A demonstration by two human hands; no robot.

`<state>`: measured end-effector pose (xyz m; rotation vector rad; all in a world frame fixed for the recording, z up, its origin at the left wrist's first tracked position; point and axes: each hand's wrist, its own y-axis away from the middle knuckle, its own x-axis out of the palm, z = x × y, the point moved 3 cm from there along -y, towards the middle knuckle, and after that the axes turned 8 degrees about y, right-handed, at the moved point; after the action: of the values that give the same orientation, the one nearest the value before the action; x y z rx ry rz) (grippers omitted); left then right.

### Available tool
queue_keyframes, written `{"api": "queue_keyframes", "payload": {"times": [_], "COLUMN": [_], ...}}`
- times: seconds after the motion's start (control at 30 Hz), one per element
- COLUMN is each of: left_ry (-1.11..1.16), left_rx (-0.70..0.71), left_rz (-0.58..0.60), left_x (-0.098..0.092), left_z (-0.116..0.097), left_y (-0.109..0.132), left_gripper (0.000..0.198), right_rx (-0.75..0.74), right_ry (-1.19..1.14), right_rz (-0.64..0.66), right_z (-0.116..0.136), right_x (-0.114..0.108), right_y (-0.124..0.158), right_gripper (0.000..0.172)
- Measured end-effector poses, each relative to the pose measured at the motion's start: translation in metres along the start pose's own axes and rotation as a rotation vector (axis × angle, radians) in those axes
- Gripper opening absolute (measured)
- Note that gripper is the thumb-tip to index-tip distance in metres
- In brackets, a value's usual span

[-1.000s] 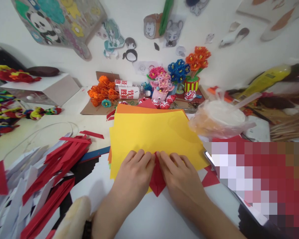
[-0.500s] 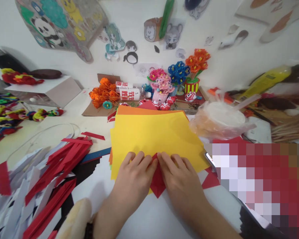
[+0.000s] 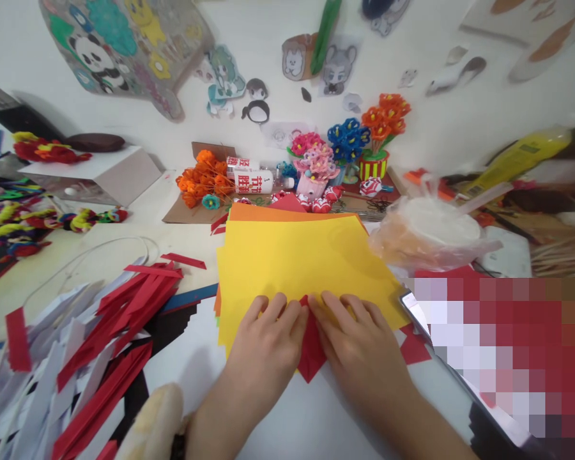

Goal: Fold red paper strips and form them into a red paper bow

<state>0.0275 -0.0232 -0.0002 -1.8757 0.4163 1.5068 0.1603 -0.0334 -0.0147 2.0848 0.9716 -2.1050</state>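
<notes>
A small piece of red folded paper (image 3: 312, 354), pointed at its near end, lies between my two hands on the near part of a yellow paper sheet (image 3: 287, 259) and over white paper below it. My left hand (image 3: 271, 345) has its fingers bent, thumb and forefinger pressing the left edge near the top. From the right, my right hand (image 3: 364, 348) presses the opposite edge with curled fingers. The fingertips almost meet at the far tip of the red paper. Both palms hide part of its sides.
Folded red strips (image 3: 138, 297) and white strips (image 3: 52, 370) pile up at left. A phone (image 3: 460, 377) lies at right, partly pixelated. Beyond it stands a bagged white-lidded tub (image 3: 436, 220). Pipe-cleaner flowers (image 3: 347, 142) and a plastic bottle (image 3: 253, 182) line the wall.
The whole view has shifted slightly, so things sit a little further right. My right fingertips have drawn slightly apart from my left ones at the red paper's far tip.
</notes>
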Motion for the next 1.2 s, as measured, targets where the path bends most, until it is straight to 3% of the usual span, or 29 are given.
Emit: {"api": "queue_keyframes", "payload": {"times": [0.33,0.57,0.77,0.9,1.1,1.2], "left_ry": [0.024,0.224,0.311,0.357,0.428,0.457], "left_rx": [-0.021,-0.134,-0.261,-0.411,-0.445,-0.425], "left_rz": [-0.033,-0.034,-0.043,0.01,0.027,0.05], "left_x": [0.003,0.001,0.002,0.003,0.004,0.003], "left_z": [0.001,0.01,0.017,0.024,0.029,0.028], "left_y": [0.0,-0.001,-0.003,-0.002,-0.002,-0.004], "left_gripper": [0.015,0.018,0.001,0.015,0.013,0.007], "right_rx": [0.029,0.259,0.063,-0.058,-0.031,0.027], "right_ry": [0.059,-0.427,-0.603,-0.613,-0.702,-0.85], "right_rz": [-0.093,0.108,0.324,0.407,0.443,0.517], "right_z": [-0.009,-0.034,-0.043,-0.043,-0.046,-0.045], "right_x": [-0.016,-0.001,0.011,0.012,0.01,0.01], "right_y": [0.019,0.001,-0.038,-0.05,-0.052,-0.049], "right_gripper": [0.029,0.02,0.019,0.025,0.035,0.024]}}
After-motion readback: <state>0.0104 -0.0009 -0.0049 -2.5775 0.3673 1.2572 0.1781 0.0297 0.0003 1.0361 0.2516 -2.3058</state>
